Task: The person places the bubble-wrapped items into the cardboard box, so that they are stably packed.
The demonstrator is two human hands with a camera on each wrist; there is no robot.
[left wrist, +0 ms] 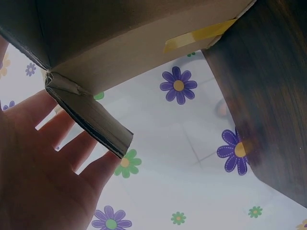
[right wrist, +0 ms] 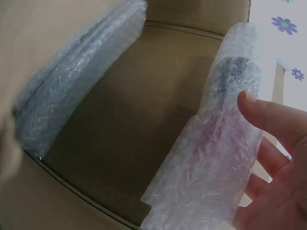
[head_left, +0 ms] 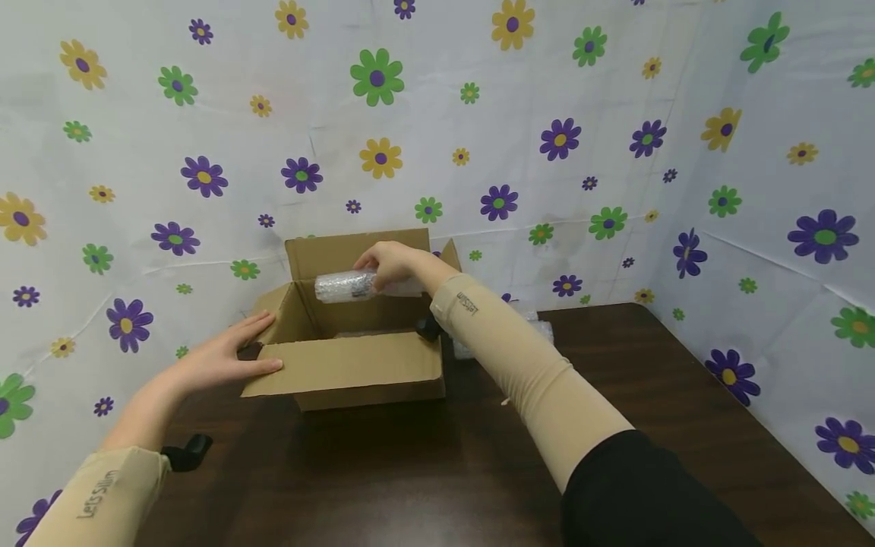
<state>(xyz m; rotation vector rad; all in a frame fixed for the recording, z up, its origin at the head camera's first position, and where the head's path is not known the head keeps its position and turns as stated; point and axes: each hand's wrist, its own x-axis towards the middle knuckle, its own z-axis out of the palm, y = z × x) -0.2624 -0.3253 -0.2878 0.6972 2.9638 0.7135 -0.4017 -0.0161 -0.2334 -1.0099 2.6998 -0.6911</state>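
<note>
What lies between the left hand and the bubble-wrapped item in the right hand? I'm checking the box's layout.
In the head view, the cardboard box's left flap lies between the left hand and the bubble-wrapped item.

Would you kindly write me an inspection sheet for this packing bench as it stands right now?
Surface: dark wooden table, bare towards the right.
Job's things: open cardboard box, flaps up; bubble-wrapped cylinder held over the opening; another bubble-wrapped bundle already lies inside against a wall.
Clutter: more bubble wrap behind the right forearm; small black object near the left wrist, another by the box, identity unclear.
Grip: left hand flat against the box's left flap, fingers straight; right hand curled round the cylinder.
Cables: nothing seen.
Surroundings: white flower-print sheeting behind and to the right.
</note>
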